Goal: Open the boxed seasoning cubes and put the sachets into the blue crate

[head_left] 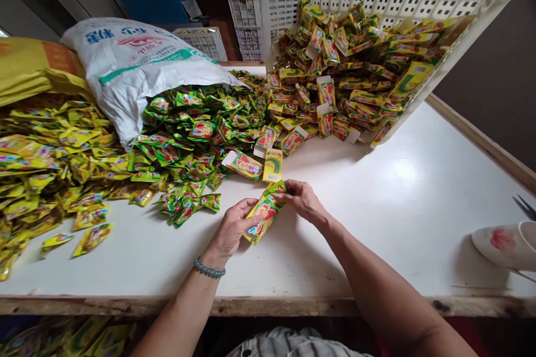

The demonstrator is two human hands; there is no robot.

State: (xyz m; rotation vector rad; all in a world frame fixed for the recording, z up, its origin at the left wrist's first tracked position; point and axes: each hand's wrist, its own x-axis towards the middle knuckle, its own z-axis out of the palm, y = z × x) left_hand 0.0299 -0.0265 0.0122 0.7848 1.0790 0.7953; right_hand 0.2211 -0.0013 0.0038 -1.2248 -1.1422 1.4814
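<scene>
My left hand point(231, 230), a bead bracelet on its wrist, is closed around a small yellow-green candy box point(256, 230) with a watermelon picture, tilted over the table. At the box's upper end my right hand point(307, 202) pinches a green candy packet point(276, 187); its fingertips partly hide the packet and the box's opening. Just beyond, a yellow candy box point(273, 165) and a watermelon box point(243, 165) with a raised white flap lie on the table. A small cluster of green packets point(184, 207) rests left of my hands.
Green packets spill from a white woven sack point(125, 67). Yellow packets point(54, 150) are heaped at the left beside a yellow sack point(37, 70). A tipped white plastic basket point(456, 61) pours out candy boxes at the back right. A flowered cup point(498, 245) and scissors point(525, 207) are at the right.
</scene>
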